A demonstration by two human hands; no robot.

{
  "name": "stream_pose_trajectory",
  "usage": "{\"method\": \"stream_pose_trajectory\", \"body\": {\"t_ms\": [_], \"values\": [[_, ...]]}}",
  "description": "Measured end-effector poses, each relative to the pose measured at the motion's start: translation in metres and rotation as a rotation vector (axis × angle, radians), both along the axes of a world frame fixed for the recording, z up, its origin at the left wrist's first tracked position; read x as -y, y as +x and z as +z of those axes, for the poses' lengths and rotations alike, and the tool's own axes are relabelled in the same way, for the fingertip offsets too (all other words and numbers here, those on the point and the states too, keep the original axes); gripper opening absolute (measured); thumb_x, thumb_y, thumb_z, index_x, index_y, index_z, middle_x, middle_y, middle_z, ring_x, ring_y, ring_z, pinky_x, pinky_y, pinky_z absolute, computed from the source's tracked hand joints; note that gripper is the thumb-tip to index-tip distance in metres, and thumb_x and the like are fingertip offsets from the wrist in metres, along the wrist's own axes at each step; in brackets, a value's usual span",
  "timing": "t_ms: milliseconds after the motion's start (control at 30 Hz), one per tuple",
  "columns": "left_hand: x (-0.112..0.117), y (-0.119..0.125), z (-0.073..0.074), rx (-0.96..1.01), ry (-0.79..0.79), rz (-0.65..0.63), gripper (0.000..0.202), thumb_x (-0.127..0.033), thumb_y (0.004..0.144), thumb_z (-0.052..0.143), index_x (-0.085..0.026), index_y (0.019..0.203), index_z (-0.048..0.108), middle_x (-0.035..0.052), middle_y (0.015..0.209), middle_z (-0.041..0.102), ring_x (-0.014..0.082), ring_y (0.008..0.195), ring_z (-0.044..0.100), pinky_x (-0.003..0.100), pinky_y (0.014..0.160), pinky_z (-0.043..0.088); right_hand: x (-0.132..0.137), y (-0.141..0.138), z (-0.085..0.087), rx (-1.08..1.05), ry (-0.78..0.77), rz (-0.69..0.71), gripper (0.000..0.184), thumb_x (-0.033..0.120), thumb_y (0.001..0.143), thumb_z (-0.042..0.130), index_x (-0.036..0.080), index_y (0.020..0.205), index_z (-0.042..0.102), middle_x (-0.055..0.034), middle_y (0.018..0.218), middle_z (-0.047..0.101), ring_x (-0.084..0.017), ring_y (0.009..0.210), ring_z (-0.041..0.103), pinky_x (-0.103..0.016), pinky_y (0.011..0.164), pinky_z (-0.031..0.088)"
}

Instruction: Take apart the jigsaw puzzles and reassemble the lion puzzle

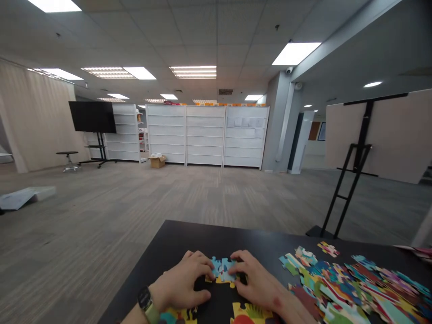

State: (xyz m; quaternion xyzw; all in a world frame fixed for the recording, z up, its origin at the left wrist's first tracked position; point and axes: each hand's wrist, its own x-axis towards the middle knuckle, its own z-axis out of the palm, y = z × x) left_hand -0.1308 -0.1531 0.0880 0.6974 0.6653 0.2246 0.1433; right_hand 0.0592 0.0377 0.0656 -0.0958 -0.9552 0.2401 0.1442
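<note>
Light-blue jigsaw pieces (222,267) with a yellow lower edge lie joined on the black table between my two hands. My left hand (185,280) grips their left edge with curled fingertips, its thumb lower down and apart from them. From the other side, my right hand (255,279) has its fingers on the right edge and its thumb near the lower right corner. More yellow jigsaw pieces (251,313) lie close below my right hand. Another yellow and teal section (178,316) is partly covered by my left wrist.
A heap of loose jigsaw pieces (354,283) spreads over the right side of the black table (202,236). One pink and yellow piece (328,249) lies apart behind it. Past the table's far edge stands a black easel (344,193) with a board.
</note>
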Motion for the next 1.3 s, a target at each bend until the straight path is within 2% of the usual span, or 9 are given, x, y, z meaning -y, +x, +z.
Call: {"method": "stream_pose_trajectory", "body": {"t_ms": [133,233,433,533,700,767,1033,1200,1300], "values": [[-0.002,-0.001,-0.001,0.065,-0.012,0.014,0.036,-0.024,0.074,0.075,-0.033,0.109,0.068,-0.0012,0.126,0.063,0.0278,0.121,0.052,0.044,0.110,0.029,0.000,-0.002,-0.007,0.016,-0.006,0.006,0.031,0.015,0.078,0.058,0.025,0.101,0.075,-0.0084,0.128,0.060,-0.024,0.120,0.059,-0.036,0.106,0.044],[0.001,-0.014,0.000,0.085,-0.006,0.092,0.048,-0.021,0.072,0.074,-0.034,0.117,0.064,0.0010,0.133,0.058,0.0286,0.125,0.050,0.048,0.116,0.024,0.001,-0.002,-0.005,0.025,-0.002,-0.012,0.031,0.014,0.078,0.057,0.024,0.102,0.074,-0.0083,0.128,0.060,-0.024,0.120,0.058,-0.036,0.107,0.043],[0.009,-0.047,-0.002,0.046,-0.071,0.258,0.073,-0.022,0.063,0.081,-0.028,0.133,0.058,0.0049,0.131,0.061,0.0297,0.123,0.052,0.040,0.108,0.039,0.011,-0.003,0.006,0.049,0.078,-0.010,0.028,0.016,0.079,0.055,0.022,0.100,0.072,-0.0096,0.127,0.062,-0.026,0.124,0.054,-0.038,0.107,0.041],[0.008,-0.053,-0.007,0.056,-0.069,0.264,0.067,-0.026,0.065,0.081,-0.026,0.129,0.062,0.0030,0.121,0.066,0.0265,0.113,0.059,0.035,0.100,0.044,0.016,-0.004,0.009,0.077,0.080,-0.032,0.022,0.025,0.083,0.058,0.022,0.100,0.071,-0.0099,0.132,0.061,-0.027,0.124,0.054,-0.040,0.106,0.040],[0.005,-0.053,-0.009,0.022,-0.031,0.258,0.057,-0.026,0.066,0.077,-0.025,0.122,0.065,0.0011,0.110,0.067,0.0234,0.102,0.061,0.031,0.092,0.046,0.020,-0.006,0.010,0.170,0.065,-0.012,0.041,0.036,0.090,0.058,0.035,0.131,0.062,-0.0079,0.138,0.058,-0.030,0.128,0.049,-0.049,0.108,0.036],[0.006,-0.054,-0.010,0.007,-0.017,0.257,0.056,-0.024,0.064,0.076,-0.025,0.119,0.065,0.0010,0.108,0.066,0.0233,0.099,0.061,0.031,0.091,0.045,0.020,-0.004,0.010,0.185,0.090,0.004,0.041,0.037,0.094,0.053,0.039,0.133,0.060,-0.0072,0.140,0.057,-0.031,0.129,0.048,-0.051,0.107,0.036],[0.005,-0.060,-0.016,0.023,0.037,0.271,0.050,-0.024,0.068,0.073,-0.025,0.117,0.065,0.0024,0.110,0.065,0.0223,0.102,0.060,0.029,0.089,0.047,0.025,-0.001,0.018,0.221,0.100,0.060,0.038,0.033,0.095,0.049,0.038,0.130,0.063,-0.0069,0.149,0.052,-0.035,0.132,0.046,-0.058,0.106,0.035],[0.005,-0.057,-0.017,0.051,0.028,0.257,0.051,-0.022,0.067,0.074,-0.025,0.117,0.066,0.0023,0.110,0.066,0.0219,0.102,0.060,0.029,0.090,0.047,0.021,-0.003,0.006,0.111,-0.023,-0.019,0.034,0.028,0.086,0.061,0.026,0.119,0.067,-0.0083,0.137,0.061,-0.028,0.127,0.053,-0.044,0.109,0.038],[0.005,-0.056,-0.017,0.059,0.026,0.255,0.052,-0.020,0.065,0.075,-0.025,0.116,0.066,0.0015,0.110,0.066,0.0217,0.102,0.060,0.029,0.090,0.047,0.015,-0.002,-0.003,0.064,-0.108,-0.072,0.029,0.029,0.080,0.068,0.021,0.108,0.068,-0.0095,0.134,0.062,-0.026,0.126,0.055,-0.039,0.111,0.038]]}}
